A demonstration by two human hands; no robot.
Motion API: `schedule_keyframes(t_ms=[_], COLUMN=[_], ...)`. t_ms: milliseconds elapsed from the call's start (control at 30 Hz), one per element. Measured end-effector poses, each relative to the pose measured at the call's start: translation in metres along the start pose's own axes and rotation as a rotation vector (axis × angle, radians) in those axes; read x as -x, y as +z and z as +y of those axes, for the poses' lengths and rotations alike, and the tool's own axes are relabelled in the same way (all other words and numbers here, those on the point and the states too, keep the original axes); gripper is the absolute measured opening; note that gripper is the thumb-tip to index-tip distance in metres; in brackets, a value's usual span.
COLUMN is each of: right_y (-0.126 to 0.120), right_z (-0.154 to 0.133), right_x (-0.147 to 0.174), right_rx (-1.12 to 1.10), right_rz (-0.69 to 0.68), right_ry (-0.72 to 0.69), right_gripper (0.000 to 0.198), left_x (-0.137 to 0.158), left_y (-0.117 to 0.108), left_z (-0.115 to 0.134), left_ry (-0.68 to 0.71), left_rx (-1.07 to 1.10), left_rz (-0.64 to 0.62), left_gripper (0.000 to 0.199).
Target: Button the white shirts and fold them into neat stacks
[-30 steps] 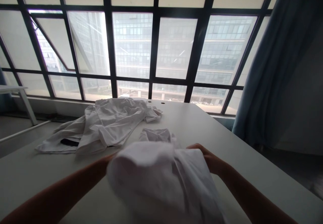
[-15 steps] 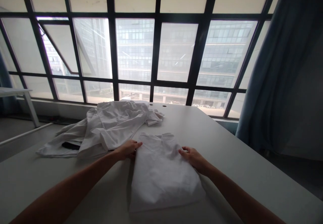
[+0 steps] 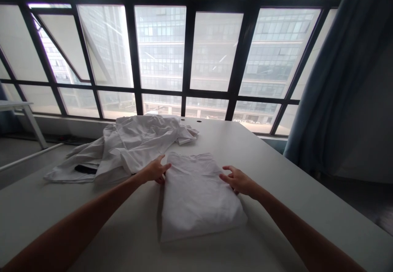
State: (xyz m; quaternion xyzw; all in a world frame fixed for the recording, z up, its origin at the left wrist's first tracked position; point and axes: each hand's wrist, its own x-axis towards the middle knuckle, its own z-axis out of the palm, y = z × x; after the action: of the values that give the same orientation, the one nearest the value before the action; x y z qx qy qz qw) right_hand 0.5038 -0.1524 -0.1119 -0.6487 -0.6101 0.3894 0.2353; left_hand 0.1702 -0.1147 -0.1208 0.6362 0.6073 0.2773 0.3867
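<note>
A long white table [image 3: 276,174] runs toward the window [image 3: 190,51]. On its far left lies a heap of crumpled white garments [image 3: 129,149]. Near centre lies a folded white shirt [image 3: 196,194], flat. The left hand [image 3: 155,170], fingers loose, touches its left edge; the right hand [image 3: 238,180], open, rests on its right edge. Best to press evenly from both sides, keeping the edges square.

From my feed it's nearly all white: the folded shirt [image 3: 196,194] is plain white, the pile [image 3: 135,145] beside it white too with one black bit [image 3: 86,169] poking out. Table [image 3: 276,174] is off-white, curtain [image 3: 340,79] grey-blue, window frame [image 3: 187,51] black.
</note>
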Motion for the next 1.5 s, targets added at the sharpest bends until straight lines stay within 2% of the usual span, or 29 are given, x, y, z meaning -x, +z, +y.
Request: schedule_keyframes(t_ms=[67,133,200,300,400,500,600,633,700,767,800,867,933,1067,1167,1233,1333,1500], right_y=[-0.012,-0.025,-0.036,-0.043,-0.039,-0.033,-0.023,-0.017,0.001,0.026,0.039,0.062,0.075,0.078,0.074,0.073,0.072,0.07], right_z=[-0.001,-0.002,-0.003,-0.005,-0.008,-0.011,-0.016,-0.019,-0.024,-0.026,-0.025,-0.02,-0.011,-0.001,-0.011,-0.023,-0.035,-0.031], right_x=[0.012,0.025,0.035,0.043,0.043,0.044,0.051,0.054,0.058,0.058,0.056,0.051,0.047,0.04,0.024,0.005,-0.029,-0.068], right_rx=[0.066,0.1,0.099,0.062,0.112,0.304,0.576,0.66,0.766,0.786,0.78,0.775,0.769,0.733,0.723,0.733,0.766,0.767], right_rz=[-0.144,-0.291,-0.434,-0.589,-0.585,-0.55,-0.474,-0.389,-0.113,0.186,0.261,0.233,0.109,0.005,-0.034,-0.027,0.047,0.056], right_ry=[0.041,0.043,0.006,-0.007,0.055,0.092,0.016,-0.04,-0.199,-0.396,-0.488,-0.589,-0.561,-0.483,-0.505,-0.504,-0.434,-0.352], right_gripper=[0.083,0.096,0.107,0.116,0.115,0.107,0.098,0.091,0.072,0.059,0.058,0.06,0.064,0.074,0.077,0.078,0.077,0.077], left_x=[0.015,0.033,0.051,0.07,0.076,0.075,0.073,0.073,0.074,0.075,0.076,0.077,0.078,0.064,0.029,0.0,-0.035,-0.053], left_y=[0.0,0.006,0.019,0.039,0.054,0.06,0.061,0.061,0.06,0.06,0.061,0.063,0.064,0.06,0.049,0.04,0.033,0.033], left_z=[0.005,0.011,0.016,0.019,0.014,0.005,0.002,0.003,0.007,0.01,0.01,0.007,0.001,-0.006,0.0,0.004,0.0,-0.019], left_ry=[0.195,0.474,0.69,0.827,0.821,0.822,0.818,0.817,0.828,0.844,0.845,0.834,0.828,0.82,0.715,0.607,0.463,0.437], left_rx=[-0.288,-0.484,-0.564,-0.617,-0.664,-0.665,-0.677,-0.684,-0.691,-0.694,-0.695,-0.698,-0.702,-0.718,-0.755,-0.799,-0.828,-0.771], left_rz=[0.109,0.149,0.022,-0.266,-0.403,-0.406,-0.402,-0.408,-0.406,-0.388,-0.378,-0.363,-0.354,-0.325,-0.17,-0.092,-0.102,-0.143], left_gripper=[0.062,0.053,0.05,0.06,0.07,0.072,0.073,0.074,0.076,0.076,0.076,0.074,0.074,0.074,0.072,0.072,0.072,0.076])
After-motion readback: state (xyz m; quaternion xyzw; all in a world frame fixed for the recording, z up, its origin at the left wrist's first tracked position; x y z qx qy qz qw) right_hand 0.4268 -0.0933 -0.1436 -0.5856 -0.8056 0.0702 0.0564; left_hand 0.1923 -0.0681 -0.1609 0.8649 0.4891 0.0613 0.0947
